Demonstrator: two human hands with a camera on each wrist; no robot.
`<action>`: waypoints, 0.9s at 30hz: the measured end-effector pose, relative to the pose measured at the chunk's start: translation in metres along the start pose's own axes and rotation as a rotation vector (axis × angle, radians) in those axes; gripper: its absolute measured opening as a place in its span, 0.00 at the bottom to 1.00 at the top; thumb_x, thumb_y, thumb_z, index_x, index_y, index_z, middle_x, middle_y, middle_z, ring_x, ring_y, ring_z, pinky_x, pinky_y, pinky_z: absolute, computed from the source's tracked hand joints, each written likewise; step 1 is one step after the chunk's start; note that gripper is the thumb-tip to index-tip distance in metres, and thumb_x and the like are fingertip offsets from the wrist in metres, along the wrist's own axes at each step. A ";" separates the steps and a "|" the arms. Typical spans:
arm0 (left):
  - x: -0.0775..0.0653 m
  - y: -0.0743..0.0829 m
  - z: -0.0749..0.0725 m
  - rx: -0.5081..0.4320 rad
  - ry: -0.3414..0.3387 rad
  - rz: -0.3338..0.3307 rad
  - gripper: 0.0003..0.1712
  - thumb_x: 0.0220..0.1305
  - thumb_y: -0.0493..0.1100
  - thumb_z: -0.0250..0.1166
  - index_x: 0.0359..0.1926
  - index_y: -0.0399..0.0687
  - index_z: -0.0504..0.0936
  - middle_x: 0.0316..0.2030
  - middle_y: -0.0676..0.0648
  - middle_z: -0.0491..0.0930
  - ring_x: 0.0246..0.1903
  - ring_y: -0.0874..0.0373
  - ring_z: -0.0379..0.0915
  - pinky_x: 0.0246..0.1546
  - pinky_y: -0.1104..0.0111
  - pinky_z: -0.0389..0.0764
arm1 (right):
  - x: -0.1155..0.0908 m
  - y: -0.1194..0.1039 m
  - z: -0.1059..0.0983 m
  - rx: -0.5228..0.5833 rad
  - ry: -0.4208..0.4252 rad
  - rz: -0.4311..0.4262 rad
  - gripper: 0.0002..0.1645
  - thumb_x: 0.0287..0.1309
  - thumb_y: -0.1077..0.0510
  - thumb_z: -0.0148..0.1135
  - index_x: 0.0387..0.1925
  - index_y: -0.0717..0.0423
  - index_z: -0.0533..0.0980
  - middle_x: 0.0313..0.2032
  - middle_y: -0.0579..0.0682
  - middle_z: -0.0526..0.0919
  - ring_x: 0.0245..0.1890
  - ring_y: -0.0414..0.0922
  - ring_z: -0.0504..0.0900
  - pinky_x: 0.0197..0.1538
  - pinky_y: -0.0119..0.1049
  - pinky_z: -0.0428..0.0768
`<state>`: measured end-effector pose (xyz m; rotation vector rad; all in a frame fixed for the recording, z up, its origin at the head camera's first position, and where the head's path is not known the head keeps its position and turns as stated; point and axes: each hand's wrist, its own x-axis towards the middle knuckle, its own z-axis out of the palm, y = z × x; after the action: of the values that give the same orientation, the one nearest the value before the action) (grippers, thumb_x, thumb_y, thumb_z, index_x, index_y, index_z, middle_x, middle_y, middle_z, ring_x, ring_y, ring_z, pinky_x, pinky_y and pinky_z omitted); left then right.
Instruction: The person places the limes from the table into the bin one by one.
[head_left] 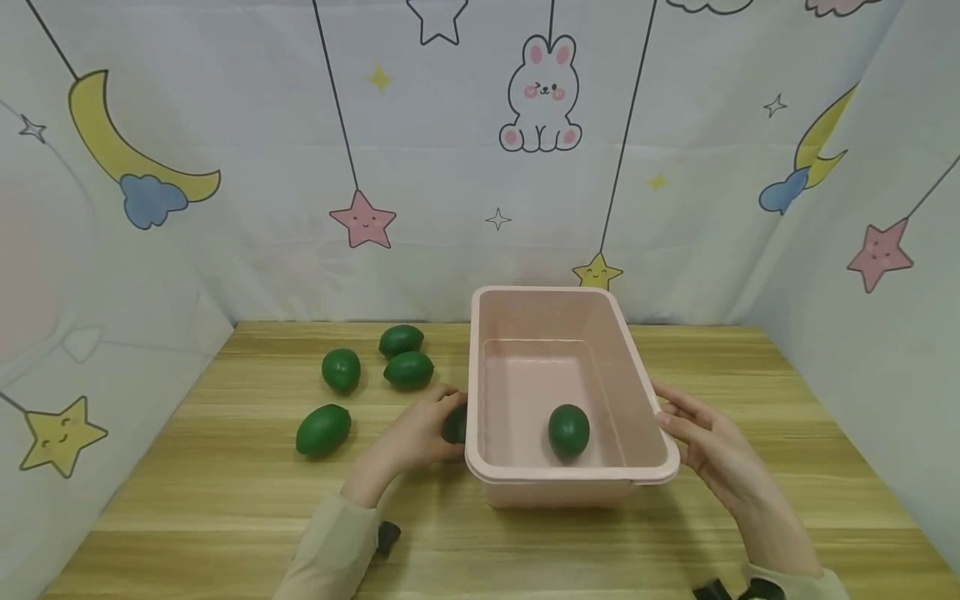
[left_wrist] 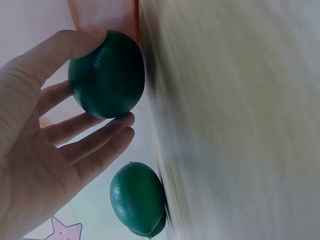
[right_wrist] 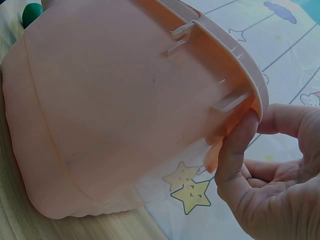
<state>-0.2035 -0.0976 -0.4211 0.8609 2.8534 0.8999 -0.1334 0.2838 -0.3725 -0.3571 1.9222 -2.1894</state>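
My left hand (head_left: 420, 432) grips a dark green lime (left_wrist: 107, 75) between thumb and fingers, close beside the left wall of a pink plastic bin (head_left: 475, 375). In the head view the bin partly hides that lime. Inside the bin, toward its near end, lies another lime (head_left: 568, 432). At the bin's right side, my right hand (head_left: 723, 462) pinches the rim (right_wrist: 257, 95) between thumb and forefinger, as the right wrist view shows.
Left of the bin, several more limes lie on the wooden table: one (head_left: 324, 430) nearest, one (head_left: 341, 371) behind it, and two together, a front lime (head_left: 408, 370) and a rear lime (head_left: 401, 341). A printed white curtain (head_left: 450, 167) encloses the table's back and sides.
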 end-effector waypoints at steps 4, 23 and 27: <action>-0.001 0.001 -0.001 -0.007 0.008 -0.010 0.38 0.47 0.43 0.76 0.60 0.44 0.74 0.55 0.44 0.74 0.54 0.48 0.75 0.57 0.54 0.76 | 0.000 0.000 0.000 0.001 -0.007 -0.005 0.25 0.70 0.67 0.44 0.63 0.45 0.68 0.42 0.44 0.77 0.40 0.36 0.80 0.44 0.29 0.83; -0.005 -0.004 -0.015 0.001 0.077 -0.060 0.41 0.46 0.47 0.75 0.64 0.54 0.72 0.52 0.49 0.72 0.49 0.54 0.74 0.52 0.57 0.77 | 0.000 0.001 0.000 -0.002 -0.006 -0.007 0.25 0.70 0.66 0.44 0.64 0.45 0.68 0.42 0.44 0.77 0.41 0.36 0.80 0.44 0.30 0.83; -0.006 -0.006 -0.018 0.009 0.087 -0.047 0.41 0.47 0.48 0.74 0.64 0.53 0.71 0.53 0.49 0.71 0.52 0.53 0.74 0.53 0.56 0.77 | 0.000 0.000 0.001 -0.013 -0.001 -0.001 0.25 0.70 0.66 0.44 0.64 0.45 0.68 0.42 0.43 0.77 0.41 0.35 0.80 0.44 0.29 0.83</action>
<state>-0.2047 -0.1142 -0.4096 0.7707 2.9398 0.9437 -0.1336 0.2829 -0.3726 -0.3611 1.9364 -2.1781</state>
